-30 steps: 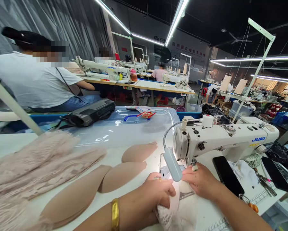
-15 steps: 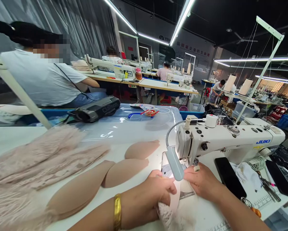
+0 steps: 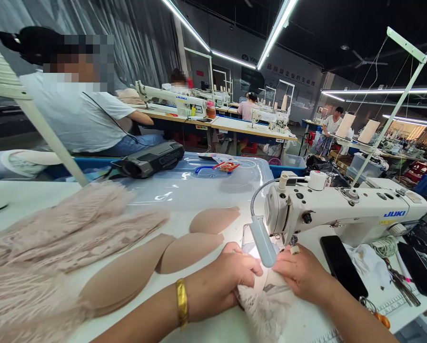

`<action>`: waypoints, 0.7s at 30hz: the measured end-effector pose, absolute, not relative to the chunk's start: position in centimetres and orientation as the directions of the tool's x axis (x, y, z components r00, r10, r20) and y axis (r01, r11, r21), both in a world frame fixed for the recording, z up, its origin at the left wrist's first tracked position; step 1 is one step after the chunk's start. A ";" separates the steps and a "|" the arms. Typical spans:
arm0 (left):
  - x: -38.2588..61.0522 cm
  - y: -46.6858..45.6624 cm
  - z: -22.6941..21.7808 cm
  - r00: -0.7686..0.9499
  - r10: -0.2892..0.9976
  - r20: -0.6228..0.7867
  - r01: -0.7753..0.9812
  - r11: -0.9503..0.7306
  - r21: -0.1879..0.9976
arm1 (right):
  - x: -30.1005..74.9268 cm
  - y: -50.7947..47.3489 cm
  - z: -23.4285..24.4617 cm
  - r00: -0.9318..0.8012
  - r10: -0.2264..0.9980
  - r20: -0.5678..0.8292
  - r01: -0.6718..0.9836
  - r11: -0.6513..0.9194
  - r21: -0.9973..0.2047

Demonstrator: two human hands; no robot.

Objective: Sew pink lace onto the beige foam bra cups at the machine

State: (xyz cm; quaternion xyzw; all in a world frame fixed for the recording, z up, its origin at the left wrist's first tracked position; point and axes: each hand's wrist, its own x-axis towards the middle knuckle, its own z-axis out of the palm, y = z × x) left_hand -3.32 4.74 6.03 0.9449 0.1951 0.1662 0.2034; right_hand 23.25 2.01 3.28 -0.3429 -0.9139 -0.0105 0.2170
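Note:
My left hand (image 3: 236,272), with a gold bracelet (image 3: 182,302) at its wrist, is closed on a pale pink lace fabric (image 3: 265,305). My right hand (image 3: 301,271) is closed on the fabric's other side, fingers pressed together against it just below the machine head. The lace hangs in folds between both hands toward the table's front. A white sewing machine (image 3: 345,206) stands behind them. Its small grey lamp (image 3: 263,244) lights the cloth and hides the needle area and some fingertips. Beige bra cups (image 3: 127,276) lie left of my left hand.
More pink lace (image 3: 63,221) is heaped on the left. A clear plastic bin lid (image 3: 163,188) lies behind the cups. A black phone (image 3: 342,264), a white cloth (image 3: 368,264) and keys (image 3: 404,286) lie right of my right hand. A co-worker (image 3: 81,114) sits at the back left.
The whole view has swung slightly, so everything sits a little further right. More lace shows below my hands, which stay near the lamp. A distant person at the right has straightened up.

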 end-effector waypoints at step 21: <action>-2.3 5.3 5.5 0.857 0.358 0.371 0.358 -0.931 0.072 | 22.8 0.7 4.8 -0.761 0.551 0.344 0.520 0.834 -0.185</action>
